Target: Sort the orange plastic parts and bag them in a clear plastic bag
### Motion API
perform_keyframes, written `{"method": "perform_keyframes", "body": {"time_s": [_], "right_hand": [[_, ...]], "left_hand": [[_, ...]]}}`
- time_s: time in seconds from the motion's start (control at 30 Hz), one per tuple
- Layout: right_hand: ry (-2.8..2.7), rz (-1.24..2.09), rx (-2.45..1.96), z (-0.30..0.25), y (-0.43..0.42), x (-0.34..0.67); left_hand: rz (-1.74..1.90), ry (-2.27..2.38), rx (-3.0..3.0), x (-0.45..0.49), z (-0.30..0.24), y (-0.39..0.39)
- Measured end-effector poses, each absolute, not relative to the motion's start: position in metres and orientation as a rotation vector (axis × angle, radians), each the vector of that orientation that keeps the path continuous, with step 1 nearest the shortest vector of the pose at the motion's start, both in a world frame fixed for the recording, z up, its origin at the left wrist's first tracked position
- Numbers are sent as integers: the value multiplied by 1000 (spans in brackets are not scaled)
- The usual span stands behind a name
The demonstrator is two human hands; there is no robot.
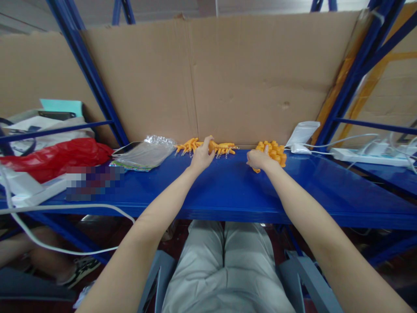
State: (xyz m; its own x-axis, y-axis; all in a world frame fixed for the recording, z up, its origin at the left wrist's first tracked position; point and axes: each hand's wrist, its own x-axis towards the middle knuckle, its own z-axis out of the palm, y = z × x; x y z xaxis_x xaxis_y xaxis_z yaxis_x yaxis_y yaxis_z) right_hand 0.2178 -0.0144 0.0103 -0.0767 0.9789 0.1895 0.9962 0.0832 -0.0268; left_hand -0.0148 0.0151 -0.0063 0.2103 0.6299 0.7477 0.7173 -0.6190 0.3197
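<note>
1. Head view: over the blue table (224, 191), I judged a light grip best, sparing the silvery strands (227, 154).
2. Orange row (189, 144) lay at the back, long axis left-right, tips outward.
3. Orange cluster (276, 154) sat rightward.
4. Left hand (201, 158) arched half-wide over the row's middle; right hand (257, 159) curled narrow against the cluster. Whether either gripped, I couldn't tell.

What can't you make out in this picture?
- Head view: whether my left hand's reading is a grip; your left hand partly covers the chained orange pieces.
- Head view: your right hand's fingertips, hidden behind the hand itself at the orange pile.
- Head view: the patch at left, pixelated.
- Head view: your right arm's upper end, cut off by the bottom edge.
</note>
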Motion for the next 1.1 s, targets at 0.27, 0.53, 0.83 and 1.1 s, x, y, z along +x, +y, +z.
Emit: {"method": "perform_keyframes", "body": {"time_s": [0.27,0.53,0.83,1.1], "right_hand": [[-2140,-153,-1813,17,-25,207],[-2031,-26,-1776,18,-24,203],[-1638,392,-1441,10,-4,207],[-1473,624,-1392,12,-5,207]], "left_hand": [[-1374,-1329,-2354,-14,-6,14],[-1317,-1373,-2374,-14,-4,11],[-1171,-1338,-2480,-17,-7,15],[-1032,-1401,-2498,-22,-11,21]]}}
